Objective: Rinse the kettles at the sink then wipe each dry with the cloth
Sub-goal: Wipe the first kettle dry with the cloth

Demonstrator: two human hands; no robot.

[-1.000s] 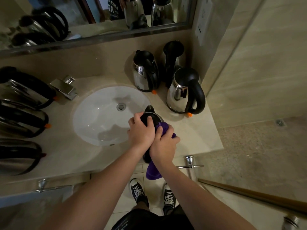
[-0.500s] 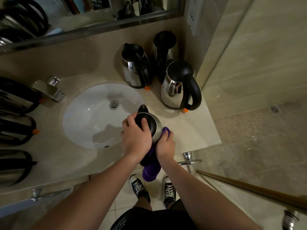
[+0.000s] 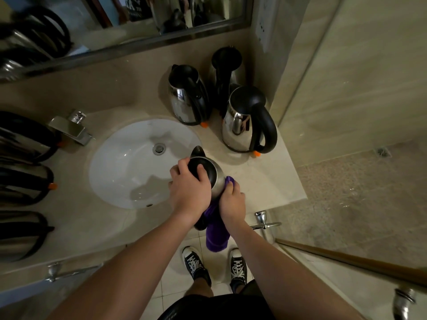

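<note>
A steel kettle (image 3: pixel 216 179) with a black lid stands at the counter's front edge, just right of the white sink (image 3: pixel 129 162). My left hand (image 3: pixel 188 190) grips its lid from above. My right hand (image 3: pixel 232 200) presses a purple cloth (image 3: pixel 217 236) against the kettle's right side, fingers curled round the cloth; the cloth's tail hangs below the counter edge. Three more kettles stand at the back right: one near the sink (image 3: pixel 187 95), one in the corner (image 3: pixel 226 65), one in front (image 3: pixel 247 121).
Several kettles (image 3: pixel 23 139) lie along the left edge of the counter. A chrome tap (image 3: pixel 74 128) sits behind the sink on the left. A mirror (image 3: pixel 115 17) runs along the back wall. Chrome brackets (image 3: pixel 263 221) stick out below the counter front. A wall closes the right side.
My right hand with the cloth has slid down from the kettle's top to its right side. My left hand stays on the lid. The camera has tilted slightly.
</note>
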